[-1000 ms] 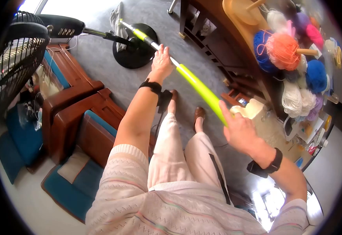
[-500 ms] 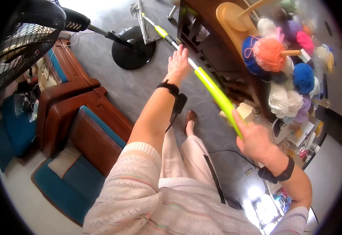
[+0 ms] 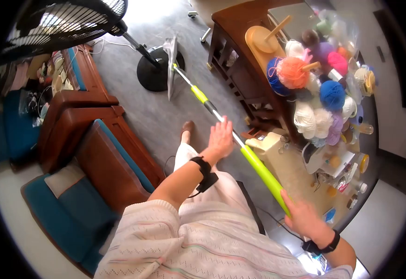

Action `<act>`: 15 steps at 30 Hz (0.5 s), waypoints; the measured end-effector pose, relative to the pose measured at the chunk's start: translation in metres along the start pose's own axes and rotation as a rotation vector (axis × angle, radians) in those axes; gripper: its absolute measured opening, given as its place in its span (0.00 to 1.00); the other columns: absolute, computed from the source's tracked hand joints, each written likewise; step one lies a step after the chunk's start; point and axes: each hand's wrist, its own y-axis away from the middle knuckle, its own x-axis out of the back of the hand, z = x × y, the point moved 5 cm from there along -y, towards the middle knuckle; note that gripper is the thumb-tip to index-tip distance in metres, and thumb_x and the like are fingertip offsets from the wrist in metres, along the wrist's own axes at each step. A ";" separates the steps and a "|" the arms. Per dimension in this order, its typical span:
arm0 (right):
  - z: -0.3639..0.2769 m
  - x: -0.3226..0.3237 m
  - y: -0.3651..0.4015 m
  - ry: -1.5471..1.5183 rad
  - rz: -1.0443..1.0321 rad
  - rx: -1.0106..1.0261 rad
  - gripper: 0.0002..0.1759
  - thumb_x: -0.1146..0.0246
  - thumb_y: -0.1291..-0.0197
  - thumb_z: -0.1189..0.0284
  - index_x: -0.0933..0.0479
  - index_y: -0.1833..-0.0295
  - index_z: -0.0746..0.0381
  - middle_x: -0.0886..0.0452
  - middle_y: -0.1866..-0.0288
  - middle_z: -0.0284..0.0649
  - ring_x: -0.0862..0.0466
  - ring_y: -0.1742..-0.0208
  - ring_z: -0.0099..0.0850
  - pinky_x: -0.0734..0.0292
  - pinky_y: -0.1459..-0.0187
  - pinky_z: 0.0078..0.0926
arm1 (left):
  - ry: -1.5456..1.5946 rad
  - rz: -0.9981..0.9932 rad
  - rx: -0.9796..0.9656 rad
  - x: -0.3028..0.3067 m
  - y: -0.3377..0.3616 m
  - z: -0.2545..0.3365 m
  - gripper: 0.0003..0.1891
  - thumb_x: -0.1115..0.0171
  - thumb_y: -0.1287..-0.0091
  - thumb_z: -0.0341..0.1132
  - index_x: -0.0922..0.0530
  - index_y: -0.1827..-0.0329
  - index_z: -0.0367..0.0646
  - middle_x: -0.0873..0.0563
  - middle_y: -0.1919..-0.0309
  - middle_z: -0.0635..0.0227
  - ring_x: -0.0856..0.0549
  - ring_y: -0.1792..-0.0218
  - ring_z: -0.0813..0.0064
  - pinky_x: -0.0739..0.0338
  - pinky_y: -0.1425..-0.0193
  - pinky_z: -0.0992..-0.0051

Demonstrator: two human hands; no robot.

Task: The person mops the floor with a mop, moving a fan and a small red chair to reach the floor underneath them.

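Note:
A flat mop with a lime-green and silver pole [image 3: 263, 173] runs diagonally across the view. My right hand [image 3: 306, 217] is wrapped round the near end of its green grip. Farther up, my left hand [image 3: 221, 139] holds the silver part of the pole, with its fingers lying fairly straight against it; its thumb is hidden. At the far end, the grey mop head [image 3: 170, 76] lies on the floor, seen as a narrow strip beside the fan's round black base [image 3: 146, 74].
A black standing fan [image 3: 68, 30] is at upper left. Brown wooden seats with teal cushions [image 3: 89, 204] line the left side. On the right, a table carries several yarn balls [image 3: 332, 95], a wooden winder [image 3: 263, 39] and jars. Grey floor [image 3: 142, 118] runs between them.
The mop has come back toward me, its head now beside the fan base. Both hands sit lower in view, still on the pole. The camera view has shifted, and one foot appears farther left.

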 end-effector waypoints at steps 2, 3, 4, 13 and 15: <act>0.005 0.002 0.028 0.016 0.022 -0.027 0.45 0.37 0.52 0.68 0.48 0.27 0.53 0.24 0.72 0.50 0.21 0.73 0.49 0.25 0.67 0.47 | -0.012 -0.038 -0.002 -0.007 0.013 0.026 0.29 0.37 0.53 0.34 0.33 0.46 0.36 0.33 0.39 0.47 0.26 0.48 0.54 0.32 0.46 0.58; 0.002 0.008 0.039 0.028 0.027 -0.025 0.45 0.37 0.52 0.68 0.48 0.27 0.53 0.24 0.72 0.50 0.21 0.73 0.49 0.25 0.67 0.47 | 0.042 -0.099 0.010 -0.005 0.017 0.040 0.29 0.34 0.54 0.35 0.33 0.47 0.37 0.34 0.38 0.47 0.25 0.49 0.54 0.32 0.47 0.58; 0.001 0.012 0.051 0.046 -0.016 -0.075 0.44 0.37 0.52 0.67 0.47 0.28 0.53 0.23 0.72 0.50 0.20 0.73 0.48 0.25 0.67 0.46 | 0.049 -0.129 -0.013 -0.006 0.019 0.053 0.29 0.33 0.53 0.37 0.32 0.48 0.37 0.33 0.41 0.49 0.25 0.50 0.54 0.32 0.47 0.59; 0.010 0.066 0.104 0.155 0.134 -0.184 0.40 0.38 0.59 0.64 0.35 0.33 0.51 0.22 0.75 0.46 0.20 0.72 0.45 0.25 0.66 0.43 | 0.194 -0.458 -0.166 0.012 0.008 0.102 0.35 0.34 0.47 0.46 0.37 0.36 0.46 0.30 0.43 0.56 0.21 0.48 0.55 0.26 0.48 0.59; 0.009 0.087 0.104 0.196 0.290 -0.197 0.35 0.36 0.61 0.66 0.28 0.39 0.51 0.22 0.74 0.45 0.20 0.72 0.44 0.26 0.67 0.40 | 0.199 -0.356 -0.148 0.037 0.004 0.081 0.37 0.35 0.48 0.44 0.38 0.35 0.46 0.33 0.36 0.57 0.24 0.43 0.55 0.27 0.43 0.60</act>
